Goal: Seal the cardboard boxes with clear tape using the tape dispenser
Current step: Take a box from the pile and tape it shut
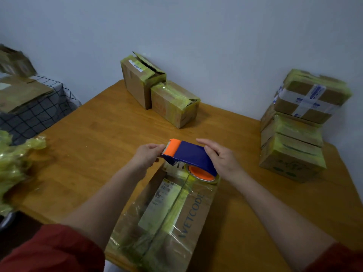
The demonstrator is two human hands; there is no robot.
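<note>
Crumpled yellowish tape (13,165) is heaped at the table's (98,134) left edge. Over the far end of the cardboard box (176,213) at the near edge, the tape dispenser (188,156) is pinched at its orange front by the left hand (146,156) and gripped round its blue body by the right hand (220,156). Taped boxes (294,134) are stacked at the right edge.

Tabletop (102,134) was smooth wood with a slight sheen. Box (176,222) under the hands was matt cardboard under glossy, crinkly tape. Dispenser (190,156) looked like smooth plastic.
</note>
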